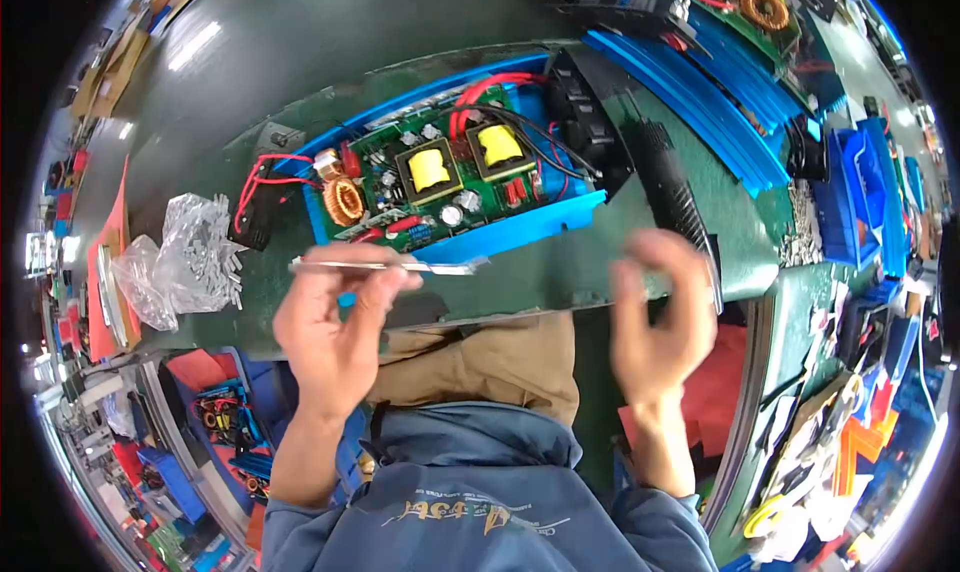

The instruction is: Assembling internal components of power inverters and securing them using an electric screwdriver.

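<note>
My left hand (335, 322) is closed, pinching a thin silvery strip (440, 268) between thumb and fingers; the strip points right, just in front of the blue metal housing. To the right, my right hand (660, 322) is raised over the table's near edge, thumb and fingers apart and somewhat blurred, with nothing visible in it. Inside the blue housing (530, 228) lies a green circuit board (390, 187) with two yellow-wrapped transformers (430, 169), a copper coil (343, 202) and red wires (465, 107). A black end panel (585, 117) stands at the housing's right end.
A clear plastic bag of small silvery pieces (195, 252) lies left on the green table (300, 32). Blue heatsink housings (690, 102) are stacked at the back right, near a blue bin (850, 197). A black finned part (670, 187) lies beside the end panel.
</note>
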`<act>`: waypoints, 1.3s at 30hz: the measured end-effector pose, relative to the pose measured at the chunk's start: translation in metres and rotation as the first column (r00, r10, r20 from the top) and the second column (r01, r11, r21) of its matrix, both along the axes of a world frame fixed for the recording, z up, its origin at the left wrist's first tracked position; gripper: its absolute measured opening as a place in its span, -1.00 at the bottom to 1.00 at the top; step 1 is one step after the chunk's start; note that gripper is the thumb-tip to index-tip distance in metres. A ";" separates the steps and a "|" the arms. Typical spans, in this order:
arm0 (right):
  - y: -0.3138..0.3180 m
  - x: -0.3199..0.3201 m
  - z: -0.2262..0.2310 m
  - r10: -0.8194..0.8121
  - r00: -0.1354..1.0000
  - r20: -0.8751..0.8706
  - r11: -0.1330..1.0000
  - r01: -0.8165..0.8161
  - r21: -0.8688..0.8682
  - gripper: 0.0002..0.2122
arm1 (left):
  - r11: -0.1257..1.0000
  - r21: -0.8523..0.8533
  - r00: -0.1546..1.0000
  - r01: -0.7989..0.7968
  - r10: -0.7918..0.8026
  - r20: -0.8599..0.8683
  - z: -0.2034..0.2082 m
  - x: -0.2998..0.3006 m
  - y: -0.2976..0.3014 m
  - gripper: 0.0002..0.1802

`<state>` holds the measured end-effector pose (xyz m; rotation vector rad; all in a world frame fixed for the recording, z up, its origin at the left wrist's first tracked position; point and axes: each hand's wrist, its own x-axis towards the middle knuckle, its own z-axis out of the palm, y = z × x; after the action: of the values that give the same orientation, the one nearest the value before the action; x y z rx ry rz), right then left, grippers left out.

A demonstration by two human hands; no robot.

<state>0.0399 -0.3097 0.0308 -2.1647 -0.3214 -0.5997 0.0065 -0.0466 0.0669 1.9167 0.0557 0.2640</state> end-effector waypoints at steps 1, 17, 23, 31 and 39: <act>-0.018 0.005 -0.010 -0.144 0.983 0.112 0.985 0.153 -0.079 -0.71 | 0.994 0.105 0.998 -0.018 0.011 0.060 -0.004 0.004 0.003 -0.87; -0.014 -0.130 -0.033 0.455 0.447 -0.770 0.651 0.424 0.630 -0.52 | 0.915 0.401 0.931 -0.049 -0.104 0.351 -0.043 0.038 0.016 -0.83; 0.026 -0.139 -0.040 0.451 0.499 -0.740 0.808 0.123 0.576 -0.43 | 0.905 0.425 0.944 -0.026 -0.117 0.308 -0.043 0.038 0.006 -0.83; 0.025 -0.134 -0.042 0.517 0.469 -0.716 0.782 0.083 0.618 -0.51 | 0.897 0.441 0.941 -0.040 -0.114 0.318 -0.048 0.036 0.005 -0.80; 0.021 -0.117 -0.033 0.514 0.473 -0.716 0.797 0.046 0.602 -0.52 | 0.897 0.430 0.945 -0.097 -0.053 0.323 -0.041 0.045 -0.003 -0.81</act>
<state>-0.0776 -0.2887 -0.0021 -1.5225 0.1060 0.5741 0.0510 -0.0495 0.0258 2.2974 -0.2245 0.6563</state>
